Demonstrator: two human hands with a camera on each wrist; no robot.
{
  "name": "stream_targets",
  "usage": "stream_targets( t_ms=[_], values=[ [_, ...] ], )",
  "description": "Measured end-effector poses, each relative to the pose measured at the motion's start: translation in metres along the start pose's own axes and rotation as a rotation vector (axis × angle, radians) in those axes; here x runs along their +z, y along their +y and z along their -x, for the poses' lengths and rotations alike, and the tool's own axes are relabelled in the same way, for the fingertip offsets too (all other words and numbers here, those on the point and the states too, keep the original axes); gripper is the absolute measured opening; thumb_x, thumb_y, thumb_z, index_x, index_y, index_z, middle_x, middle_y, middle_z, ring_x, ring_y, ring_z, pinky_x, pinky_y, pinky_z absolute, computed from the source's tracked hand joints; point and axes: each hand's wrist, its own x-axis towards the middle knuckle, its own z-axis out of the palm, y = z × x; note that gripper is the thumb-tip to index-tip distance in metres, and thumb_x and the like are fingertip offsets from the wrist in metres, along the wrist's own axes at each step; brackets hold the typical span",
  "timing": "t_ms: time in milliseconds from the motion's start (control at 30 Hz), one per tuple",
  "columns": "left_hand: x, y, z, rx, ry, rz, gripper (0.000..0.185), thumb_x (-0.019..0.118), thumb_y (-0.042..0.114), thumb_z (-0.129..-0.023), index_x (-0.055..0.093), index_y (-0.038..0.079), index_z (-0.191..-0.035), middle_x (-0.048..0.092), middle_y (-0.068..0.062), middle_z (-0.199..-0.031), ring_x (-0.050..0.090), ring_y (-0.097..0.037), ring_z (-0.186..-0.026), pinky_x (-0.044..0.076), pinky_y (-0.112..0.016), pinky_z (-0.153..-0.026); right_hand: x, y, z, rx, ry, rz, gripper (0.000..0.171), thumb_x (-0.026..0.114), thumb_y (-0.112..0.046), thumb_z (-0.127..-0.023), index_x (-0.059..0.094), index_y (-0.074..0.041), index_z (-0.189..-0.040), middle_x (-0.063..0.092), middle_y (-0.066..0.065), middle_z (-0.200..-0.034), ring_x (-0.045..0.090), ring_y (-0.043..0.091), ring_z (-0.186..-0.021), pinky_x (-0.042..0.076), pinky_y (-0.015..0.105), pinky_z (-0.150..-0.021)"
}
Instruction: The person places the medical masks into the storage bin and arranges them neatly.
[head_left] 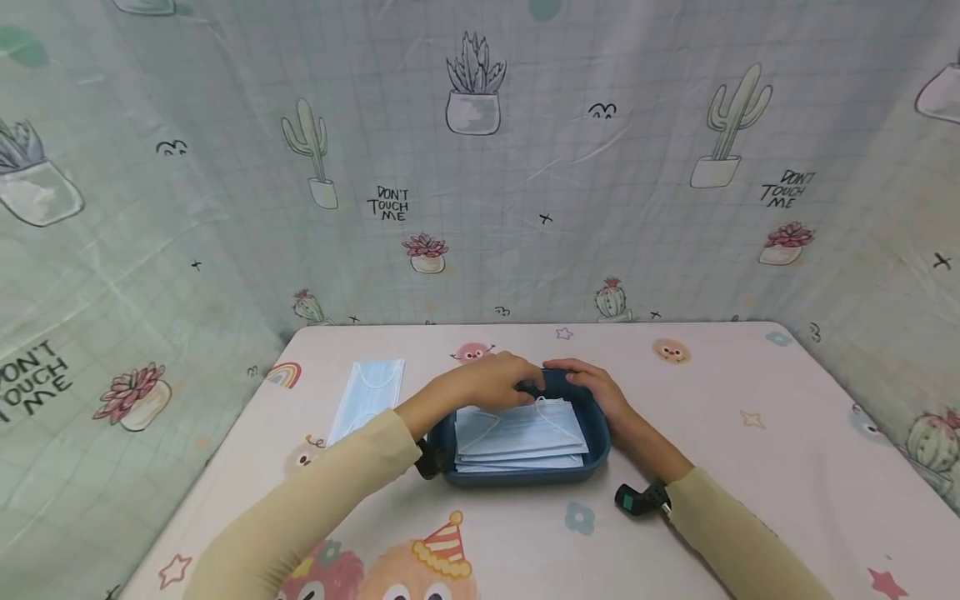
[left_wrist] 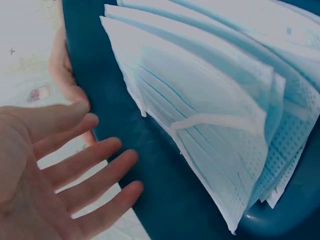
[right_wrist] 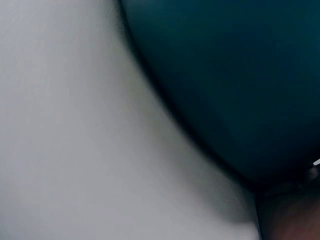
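A dark blue tray (head_left: 525, 480) sits mid-table and holds a fanned stack of light blue face masks (head_left: 517, 433). My left hand (head_left: 501, 379) hovers over the tray's far edge, just above the masks. The left wrist view shows that hand (left_wrist: 100, 165) with straight, spread fingers holding nothing, beside the tray (left_wrist: 150, 165) and the masks (left_wrist: 200, 100). My right hand (head_left: 591, 383) lies on the far right rim, fingers curled over it. The right wrist view is blurred, showing only the tray wall (right_wrist: 225, 75) and a sliver of hand (right_wrist: 290, 220).
One loose blue mask (head_left: 367, 396) lies flat on the table to the left of the tray. The table (head_left: 750, 450) has a pale cartoon-print cover. Cactus-print curtains (head_left: 525, 167) close off the back and both sides.
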Motion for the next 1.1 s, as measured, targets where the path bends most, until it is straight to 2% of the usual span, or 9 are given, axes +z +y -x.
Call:
stream_targets(
  t_ms=[167, 300, 400, 533, 767, 933, 1100],
  values=[
    [-0.006, -0.002, 0.006, 0.027, 0.125, 0.078, 0.028, 0.067, 0.014, -0.100, 0.071, 0.007, -0.126, 0.075, -0.010, -0.124, 0.071, -0.022, -0.109, 0.059, -0.038, -0.098, 0.000, 0.001, -0.001, 0.008, -0.004, 0.007, 0.046, 0.039, -0.006, -0.102, 0.054, 0.004, -0.145, 0.065, -0.004, -0.141, 0.056, 0.009, -0.133, 0.048, 0.015, -0.104],
    [-0.012, -0.001, 0.012, 0.005, 0.209, 0.158, 0.028, 0.068, 0.014, -0.099, 0.071, 0.009, -0.126, 0.075, -0.011, -0.120, 0.073, -0.022, -0.105, 0.061, -0.035, -0.091, 0.000, 0.002, -0.001, 0.025, -0.002, 0.026, 0.047, 0.039, -0.008, -0.103, 0.055, 0.002, -0.145, 0.057, 0.012, -0.151, 0.054, 0.009, -0.134, 0.047, 0.014, -0.104],
    [-0.015, 0.001, 0.017, -0.016, 0.266, 0.236, 0.027, 0.068, 0.014, -0.098, 0.071, 0.010, -0.125, 0.075, -0.010, -0.117, 0.073, -0.021, -0.102, 0.061, -0.031, -0.087, -0.001, 0.001, -0.001, 0.036, 0.005, 0.045, 0.047, 0.039, -0.010, -0.103, 0.056, 0.000, -0.145, 0.053, 0.018, -0.154, 0.054, 0.009, -0.134, 0.047, 0.014, -0.103],
    [-0.015, 0.003, 0.022, -0.022, 0.341, 0.340, 0.026, 0.069, 0.015, -0.098, 0.071, 0.012, -0.123, 0.075, -0.008, -0.116, 0.073, -0.020, -0.100, 0.061, -0.030, -0.088, -0.001, 0.002, 0.000, 0.045, 0.016, 0.062, 0.047, 0.040, -0.012, -0.103, 0.057, -0.002, -0.145, 0.053, 0.018, -0.154, 0.054, 0.008, -0.134, 0.046, 0.014, -0.103],
    [-0.015, 0.014, 0.039, -0.057, 0.415, 0.466, 0.027, 0.066, 0.022, -0.101, 0.070, 0.016, -0.127, 0.074, -0.003, -0.118, 0.072, -0.017, -0.101, 0.061, -0.028, -0.084, -0.001, 0.001, 0.000, 0.032, 0.012, 0.081, 0.046, 0.040, -0.014, -0.104, 0.058, -0.004, -0.144, 0.054, 0.015, -0.154, 0.045, 0.024, -0.148, 0.041, 0.012, -0.106],
    [-0.012, 0.018, 0.053, -0.060, 0.506, 0.597, 0.027, 0.065, 0.020, -0.101, 0.069, 0.014, -0.127, 0.075, -0.006, -0.118, 0.073, -0.018, -0.099, 0.064, -0.039, -0.084, -0.001, 0.000, 0.000, 0.019, 0.010, 0.073, 0.045, 0.041, -0.012, -0.103, 0.058, -0.002, -0.144, 0.055, 0.017, -0.153, 0.049, 0.014, -0.142, 0.042, 0.014, -0.107],
    [-0.005, 0.017, 0.067, -0.069, 0.599, 0.747, 0.026, 0.063, 0.017, -0.102, 0.068, 0.011, -0.127, 0.073, -0.011, -0.118, 0.074, -0.025, -0.100, 0.064, -0.047, -0.086, 0.000, -0.001, 0.001, 0.005, 0.016, 0.039, 0.045, 0.042, -0.008, -0.102, 0.058, 0.002, -0.142, 0.055, 0.018, -0.152, 0.053, 0.007, -0.136, 0.046, 0.016, -0.106]
  ],
)
